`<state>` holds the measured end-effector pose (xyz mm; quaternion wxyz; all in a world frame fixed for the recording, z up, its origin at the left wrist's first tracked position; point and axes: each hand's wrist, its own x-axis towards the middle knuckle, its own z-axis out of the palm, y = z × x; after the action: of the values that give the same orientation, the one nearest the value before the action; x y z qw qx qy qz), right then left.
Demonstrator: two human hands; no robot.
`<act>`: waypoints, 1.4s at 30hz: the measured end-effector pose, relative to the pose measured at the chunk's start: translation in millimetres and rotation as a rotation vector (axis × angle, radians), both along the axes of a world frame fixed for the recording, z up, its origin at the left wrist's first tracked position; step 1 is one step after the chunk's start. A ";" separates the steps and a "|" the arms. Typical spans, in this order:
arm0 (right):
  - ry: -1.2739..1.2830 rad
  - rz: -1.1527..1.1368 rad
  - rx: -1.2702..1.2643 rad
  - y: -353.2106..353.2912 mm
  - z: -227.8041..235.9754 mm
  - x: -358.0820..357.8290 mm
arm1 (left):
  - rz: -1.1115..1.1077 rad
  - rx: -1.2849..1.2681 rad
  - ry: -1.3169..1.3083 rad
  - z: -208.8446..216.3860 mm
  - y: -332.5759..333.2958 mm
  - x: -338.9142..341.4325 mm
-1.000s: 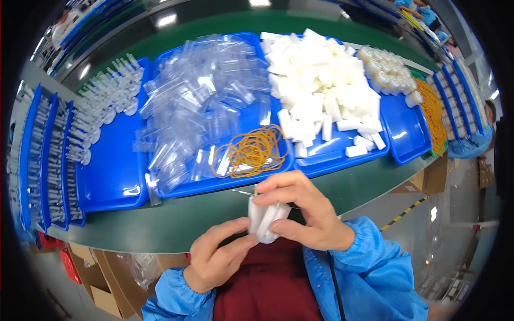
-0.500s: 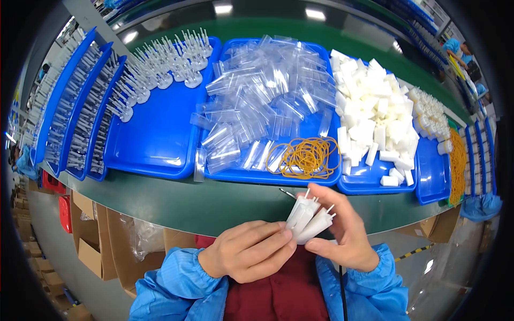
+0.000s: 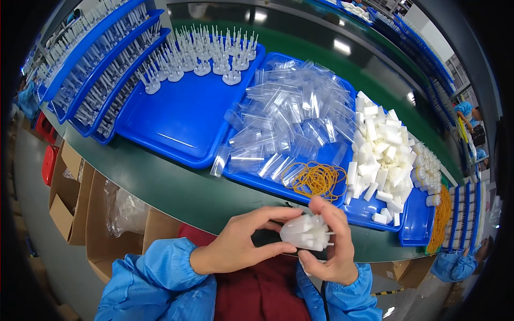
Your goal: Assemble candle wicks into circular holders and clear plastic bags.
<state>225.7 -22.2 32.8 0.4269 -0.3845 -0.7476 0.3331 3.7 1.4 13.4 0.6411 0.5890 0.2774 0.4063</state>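
Observation:
Between my hands, above the bench's near edge, is a white pronged piece (image 3: pixel 305 231). Its rounded base faces left, and thin white pins stick out to the right. White blocks appear to sit among the pins. My left hand (image 3: pixel 243 238) grips the base, with fingertips above and thumb below. My right hand (image 3: pixel 338 247) curls around the pin end, fingers on the upper side and thumb under it; its exact contact is partly hidden. Just beyond the hands lie orange rubber bands (image 3: pixel 319 181), at the near corner of a blue tray of clear plastic sleeves (image 3: pixel 292 107).
At left, a blue tray (image 3: pixel 176 125) carries several upright pronged pieces (image 3: pixel 202 65), beside stacked tilted trays (image 3: pixel 101 69). White foam blocks (image 3: pixel 381 155) fill a tray at right, near white rolls (image 3: pixel 426 168) and more rubber bands (image 3: pixel 440 219). Cardboard boxes (image 3: pixel 99 235) stand below the bench.
The pronged piece has turned, so its pins point right rather than up. My left hand has shifted its grip to the base. The whole view has tilted and swung.

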 end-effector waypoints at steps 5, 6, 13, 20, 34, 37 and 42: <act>-0.028 -0.210 0.078 0.2 6.2 -1.0 | 0.051 -0.079 -0.001 -1.2 -1.6 -3.9; -0.087 -0.173 0.061 3.1 10.4 0.5 | 0.030 -0.072 0.029 0.7 -0.7 -6.1; -0.145 0.001 -0.010 14.3 16.5 12.3 | -0.021 -0.383 -0.113 7.7 0.2 -9.6; -0.169 0.063 -0.090 28.4 30.3 0.5 | 0.090 -0.118 -0.249 -9.7 -8.4 -24.4; -0.687 -0.311 0.429 126.3 16.8 -44.5 | 0.248 -0.145 -0.297 -17.5 -4.6 -41.8; -0.810 -0.336 0.368 117.4 19.7 -27.7 | 0.291 -0.070 -0.212 -18.4 -1.5 -40.8; -0.564 -0.387 0.144 92.5 42.4 -18.6 | 0.329 0.037 -0.079 -12.6 -0.8 -35.4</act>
<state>207.1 70.4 75.2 0.2846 -0.5651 -0.7709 0.0730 -31.6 0.7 0.8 0.5652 0.5310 0.3371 0.5337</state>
